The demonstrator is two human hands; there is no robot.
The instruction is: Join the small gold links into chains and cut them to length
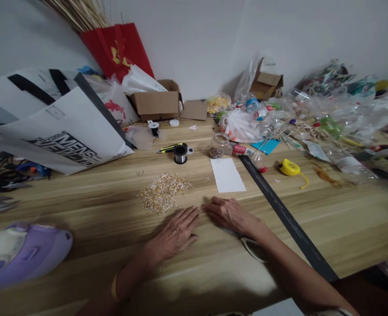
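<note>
My left hand (177, 232) lies palm down on the wooden table, its fingers stretched out and holding nothing visible. Just past its fingertips is a loose pile of small gold and silver beads (162, 193). To the right, my right hand (225, 213) rests on the table with its fingers curled together; what they pinch, if anything, is hidden. Under the right wrist shows part of a pair of scissors (255, 250), with a loop handle pointing toward me; I cannot tell whether the hand grips it. A white sheet of paper (228, 175) lies beyond the right hand.
A wire spool (180, 154), a yellow-and-black cutter (170, 148) and a glass jar (219, 145) stand behind the beads. A yellow tape measure (289, 167) and a dark strip (286, 215) lie right. Plastic bottles (348, 164) crowd the back right; a white bag (58, 127) stands left.
</note>
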